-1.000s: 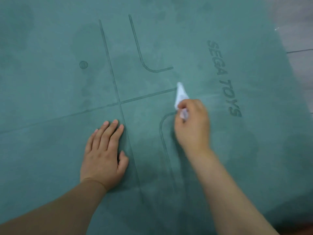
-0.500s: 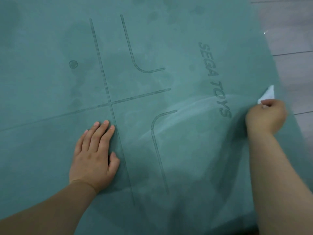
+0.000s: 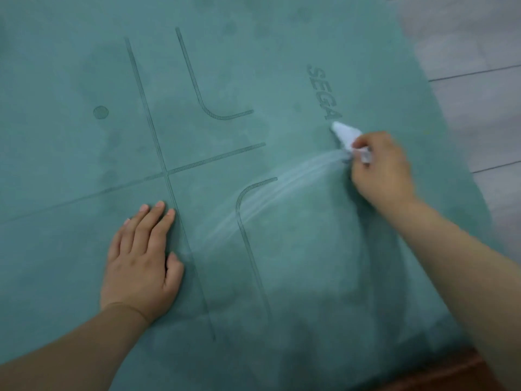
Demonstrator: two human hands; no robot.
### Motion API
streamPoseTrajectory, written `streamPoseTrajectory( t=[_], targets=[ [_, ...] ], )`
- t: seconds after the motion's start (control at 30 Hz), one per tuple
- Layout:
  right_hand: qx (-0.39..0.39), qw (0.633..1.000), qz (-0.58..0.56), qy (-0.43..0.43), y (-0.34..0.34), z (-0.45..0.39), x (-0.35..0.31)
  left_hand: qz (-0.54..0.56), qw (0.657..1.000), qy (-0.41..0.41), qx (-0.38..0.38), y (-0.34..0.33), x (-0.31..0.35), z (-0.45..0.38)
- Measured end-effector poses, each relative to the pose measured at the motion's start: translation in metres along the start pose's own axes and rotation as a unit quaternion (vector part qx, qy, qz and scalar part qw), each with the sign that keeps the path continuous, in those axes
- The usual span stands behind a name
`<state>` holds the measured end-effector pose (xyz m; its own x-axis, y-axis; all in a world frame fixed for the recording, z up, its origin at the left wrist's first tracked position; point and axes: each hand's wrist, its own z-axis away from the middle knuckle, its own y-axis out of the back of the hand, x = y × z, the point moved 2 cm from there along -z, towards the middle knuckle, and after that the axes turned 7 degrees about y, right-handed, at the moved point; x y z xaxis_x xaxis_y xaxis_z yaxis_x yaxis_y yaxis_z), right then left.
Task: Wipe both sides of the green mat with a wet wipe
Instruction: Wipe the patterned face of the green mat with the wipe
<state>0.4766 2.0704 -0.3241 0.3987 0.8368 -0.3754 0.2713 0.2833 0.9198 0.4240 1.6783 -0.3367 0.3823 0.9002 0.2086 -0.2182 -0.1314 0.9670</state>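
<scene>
Grey plank floor (image 3: 473,88) shows along the right and a strip of reddish-brown at the near right corner, and the green mat (image 3: 253,66) fills nearly everything else, spread flat with its lined, lettered face up. Nearest, the left hand (image 3: 141,263) lies flat, fingers straight and together, pressing the mat just left of the long line. Further out, the right hand (image 3: 380,167) pinches the wet wipe (image 3: 345,134) against the mat by the lettering; half a second ago it was out at the right edge, so it has swept back inward, leaving a pale damp arc. This face looks partly covered, the underside not yet reached. Open mat lies far and left; the right edge is close.
</scene>
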Motion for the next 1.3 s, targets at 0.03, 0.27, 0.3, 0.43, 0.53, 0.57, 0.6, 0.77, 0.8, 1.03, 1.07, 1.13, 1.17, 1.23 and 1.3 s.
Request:
streamPoseTrajectory(
  t=[0.03,0.27,0.3,0.43,0.53,0.57,0.6,0.77,0.8,1.03,1.07,1.13,1.17,1.23,1.3],
  targets=[
    [0.042,0.991,0.025,-0.122,0.024,-0.006,0.045,-0.001,1.0,0.001,-0.001,0.0,0.0,0.0],
    [0.106,0.962,-0.015,-0.253,0.014,0.028,0.025,0.002,1.0,0.006,-0.004,0.001,0.002,0.001],
    [0.093,0.979,-0.035,-0.177,-0.004,0.042,-0.01,0.002,1.0,0.006,-0.003,0.001,0.002,0.001],
    [-0.087,0.968,-0.155,0.177,-0.047,0.125,-0.159,-0.002,1.0,0.005,-0.001,0.0,0.001,0.001],
    [-0.259,0.847,-0.127,0.446,-0.042,0.164,-0.19,-0.003,1.0,0.005,0.008,0.0,0.001,0.001],
    [-0.266,0.834,-0.104,0.472,-0.038,0.154,-0.176,-0.001,1.0,0.004,0.009,0.0,0.001,0.001],
    [-0.245,0.851,-0.097,0.455,-0.032,0.137,-0.156,0.0,1.0,0.004,0.01,0.0,0.002,0.001],
    [0.041,0.991,0.036,-0.123,0.021,0.049,0.033,-0.002,1.0,0.003,0.01,0.001,0.002,0.002],
    [0.092,0.963,0.045,-0.248,0.034,0.051,0.059,-0.002,1.0,0.003,0.009,0.001,0.002,0.001],
    [0.057,0.996,-0.073,0.007,-0.043,0.108,-0.108,-0.004,1.0,0.002,0.011,0.001,0.003,0.002],
    [-0.025,0.986,-0.091,0.139,-0.051,0.128,-0.148,-0.005,1.0,0.002,0.011,0.001,0.003,0.001],
    [-0.206,0.893,-0.104,0.386,-0.055,0.168,-0.194,-0.006,1.0,0.004,0.014,0.0,0.001,0.001],
    [-0.274,0.83,-0.078,0.48,-0.051,0.178,-0.195,-0.005,1.0,0.004,0.016,0.0,0.001,0.001],
    [-0.291,0.797,-0.055,0.527,-0.036,0.163,-0.16,-0.005,1.0,-0.002,0.017,0.001,0.002,0.001],
    [-0.21,0.883,-0.073,0.413,-0.018,0.118,-0.096,-0.005,1.0,-0.003,0.016,0.001,0.001,0.001]
  ],
)
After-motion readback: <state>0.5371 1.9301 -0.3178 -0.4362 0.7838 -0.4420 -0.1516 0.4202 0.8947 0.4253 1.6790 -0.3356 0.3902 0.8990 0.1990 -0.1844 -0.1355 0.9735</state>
